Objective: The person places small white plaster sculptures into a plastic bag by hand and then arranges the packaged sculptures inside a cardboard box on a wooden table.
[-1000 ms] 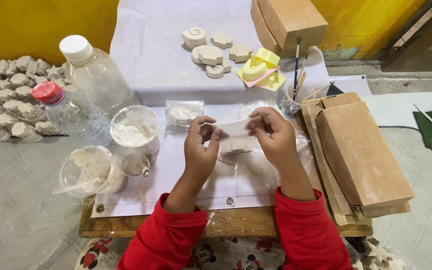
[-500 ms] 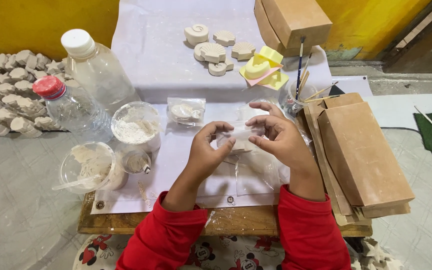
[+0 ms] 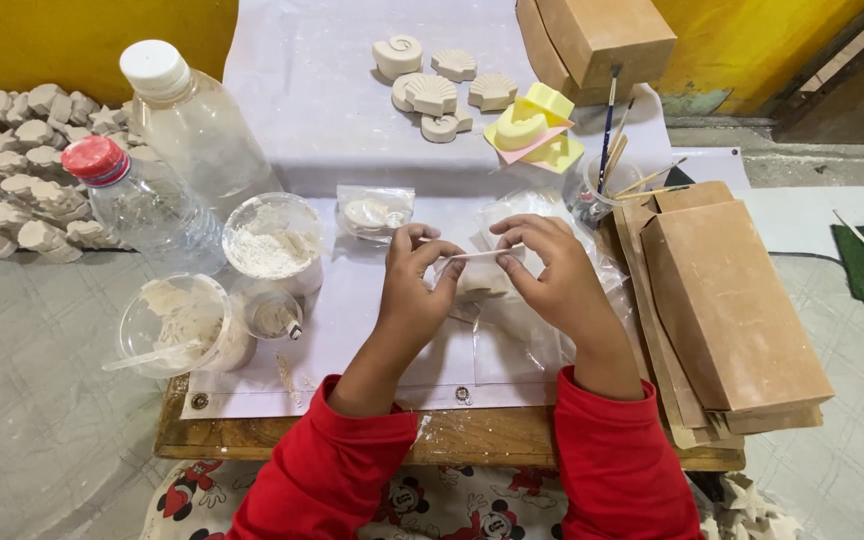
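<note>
Both hands pinch one small white strip over the work board.

Our left hand (image 3: 414,285) and right hand (image 3: 552,275) each clamp fingertips on an end of the thin white strip (image 3: 482,253), stretched level between them. Just beyond the grip lies a bagged plaster cast (image 3: 375,212); left of it stands a cup of white powder (image 3: 272,245).

Bright even overhead light, soft short shadows, sharp focus, slight edge distortion
</note>
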